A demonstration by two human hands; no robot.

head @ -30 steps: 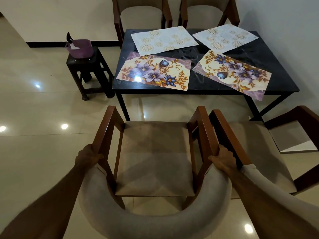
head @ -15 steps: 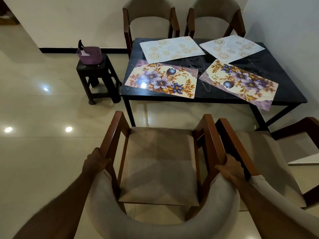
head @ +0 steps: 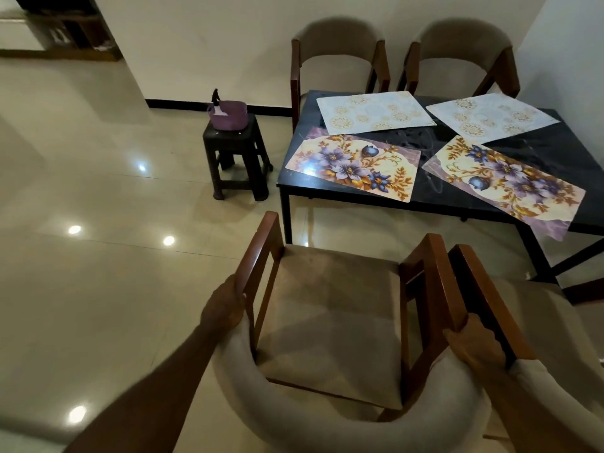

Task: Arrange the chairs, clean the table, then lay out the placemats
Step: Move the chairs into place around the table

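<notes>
Hands: left hand (head: pixel 225 308) and right hand (head: pixel 474 346) each curled round the chair (head: pixel 333 325) where arm meets backrest.
Chair: on the floor, off the surface's (head: pixel 555 148) near edge.
Technique: push evenly, keeping it square, clear of the neighbouring chair (head: pixel 536 308).

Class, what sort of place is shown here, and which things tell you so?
Probably a home dining area: a dark table laid with four placemats, armchairs set around it, and a glossy tiled floor.
</notes>
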